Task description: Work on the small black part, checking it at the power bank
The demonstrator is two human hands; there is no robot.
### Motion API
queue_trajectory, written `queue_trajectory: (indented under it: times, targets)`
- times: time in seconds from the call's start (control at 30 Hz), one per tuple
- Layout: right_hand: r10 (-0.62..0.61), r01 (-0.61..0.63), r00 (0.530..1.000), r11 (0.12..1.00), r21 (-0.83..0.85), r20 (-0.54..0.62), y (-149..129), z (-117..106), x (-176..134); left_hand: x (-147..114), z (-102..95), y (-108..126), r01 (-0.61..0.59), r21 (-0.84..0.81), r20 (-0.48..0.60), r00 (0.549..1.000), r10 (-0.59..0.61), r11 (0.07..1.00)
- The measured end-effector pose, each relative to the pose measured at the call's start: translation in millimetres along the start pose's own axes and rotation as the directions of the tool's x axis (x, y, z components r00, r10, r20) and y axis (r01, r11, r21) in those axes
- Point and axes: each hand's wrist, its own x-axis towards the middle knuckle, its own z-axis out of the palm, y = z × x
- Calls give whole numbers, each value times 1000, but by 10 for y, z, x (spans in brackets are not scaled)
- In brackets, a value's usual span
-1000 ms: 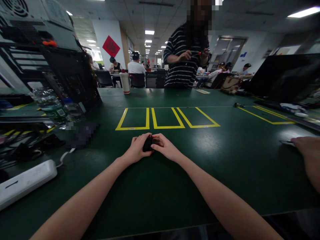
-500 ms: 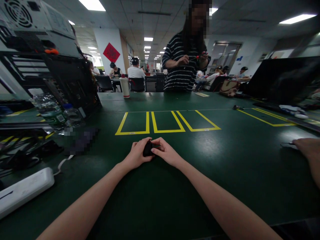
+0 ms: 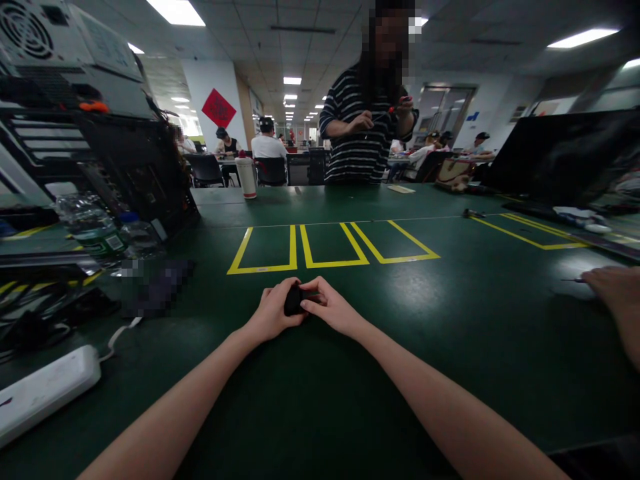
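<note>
A small, dark, rounded object (image 3: 293, 301) is between my two hands, just above or on the green table (image 3: 320, 393); its kind does not show. My left hand (image 3: 274, 310) curls around its left side, thumb below and fingers over the top. From the right, my right hand (image 3: 330, 305) pinches its edge with thumb and fingers. Much of the object is hidden by my fingers. Beyond my hands, yellow tape outlines (image 3: 334, 264) mark the table.
At left are a computer case (image 3: 135, 167), water bottles (image 3: 93, 223) and a white power strip (image 3: 50, 393). A cup (image 3: 246, 177) stands at the far edge, near a standing person (image 3: 357, 127). Another person's hand (image 3: 613, 293) holds a thin item at right, below a dark monitor (image 3: 560, 157).
The view has shifted slightly. My hands stay on the dark object, with only a small shift of the right fingers. The other person's hand at right has moved a little.
</note>
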Motion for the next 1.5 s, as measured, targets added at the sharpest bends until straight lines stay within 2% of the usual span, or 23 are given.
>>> queue_trajectory:
  times: [0.27,0.6,0.7,0.97,1.23,1.5]
  targets:
    - [13,-14,999,999,35,37,3,-31,6,-2,-19,2,12,-14,20,1000,-11,1000]
    - [31,-30,999,999,16,-31,2,-5,25,-13,-48,29,12,-35,35,999,-11,999]
    - [41,-41,999,999,14,-13,34,-18,41,-6,-39,11,5,-30,29,1000,-4,1000]
    - [-17,17,1000,997,74,2,41,11,16,11,-7,-21,-10,-12,13,1000,11,1000]
    - [33,-33,999,999,-21,6,-51,68,-12,-109,-125,71,39,-51,68,997,-36,998]
    - [4,-6,998,999,36,55,-70,145,-65,-200,-225,114,44,-74,108,993,-36,996]
